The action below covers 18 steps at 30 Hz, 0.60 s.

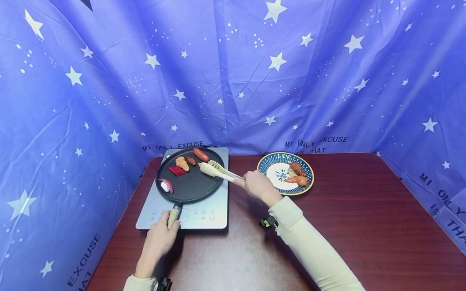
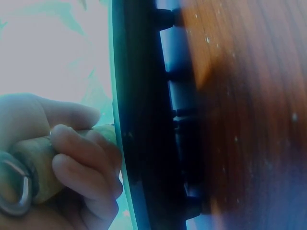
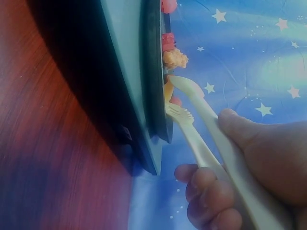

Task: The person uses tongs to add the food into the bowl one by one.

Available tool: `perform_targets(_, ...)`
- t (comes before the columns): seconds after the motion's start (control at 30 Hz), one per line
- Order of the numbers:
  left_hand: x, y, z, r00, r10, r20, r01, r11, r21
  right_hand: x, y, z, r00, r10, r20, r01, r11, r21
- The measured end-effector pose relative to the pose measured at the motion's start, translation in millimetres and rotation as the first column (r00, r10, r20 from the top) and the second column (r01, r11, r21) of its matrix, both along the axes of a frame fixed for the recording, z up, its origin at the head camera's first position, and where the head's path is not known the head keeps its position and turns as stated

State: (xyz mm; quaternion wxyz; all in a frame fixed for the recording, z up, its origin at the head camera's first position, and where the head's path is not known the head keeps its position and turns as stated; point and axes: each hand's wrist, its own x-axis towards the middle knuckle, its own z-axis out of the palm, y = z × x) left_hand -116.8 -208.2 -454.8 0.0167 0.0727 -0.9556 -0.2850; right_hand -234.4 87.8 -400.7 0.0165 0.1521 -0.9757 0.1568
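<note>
My left hand (image 1: pixel 160 236) grips the light wooden handle (image 1: pixel 173 217) of a round black frying pan (image 1: pixel 196 186). In the left wrist view, its fingers (image 2: pixel 86 148) curl round that handle. My right hand (image 1: pixel 260 186) holds cream-coloured tongs (image 1: pixel 209 169) whose tips are over the pan's right part. A bit of yellow (image 3: pixel 168 90) shows between the tips in the right wrist view; whether it is gripped I cannot tell. In the pan lie a sausage (image 1: pixel 201 154), a small brown piece (image 1: pixel 191 161), a golden fried piece (image 1: pixel 182 163), a dark red piece (image 1: pixel 176 171) and a pink-and-white piece (image 1: pixel 166 186).
The pan sits on a silver induction cooker (image 1: pixel 149 216) at the left of the dark red wooden table (image 1: pixel 364 210). Right of it stands a blue-patterned plate (image 1: pixel 273 173) with a drumstick-shaped piece (image 1: pixel 298 180) and a brown piece (image 1: pixel 296 167). A blue starry curtain (image 1: pixel 233 81) surrounds the table.
</note>
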Motion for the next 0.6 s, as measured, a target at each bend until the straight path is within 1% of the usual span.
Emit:
perform_targets(0.17, 1.9, 0.0, 0.9, 1.000, 0.003, -0.006, -0.003, 1.000, 0.002, -0.9, -0.6, -1.0, 1.000, 0.005, -0.003, -0.005, 1.000, -0.002)
perform_targets(0.4, 1.3, 0.3, 1.6, 1.000, 0.001, -0.025, -0.001, 1.000, -0.004, -2.0, -1.1, -0.8, 1.000, 0.006, -0.002, -0.006, 1.000, 0.006)
perform_targets(0.6, 0.3, 0.4, 0.7, 1.000, 0.002, -0.026, -0.002, 1.000, 0.001, -3.2, -1.6, 1.5, 1.000, 0.002, 0.011, -0.002, 1.000, 0.006)
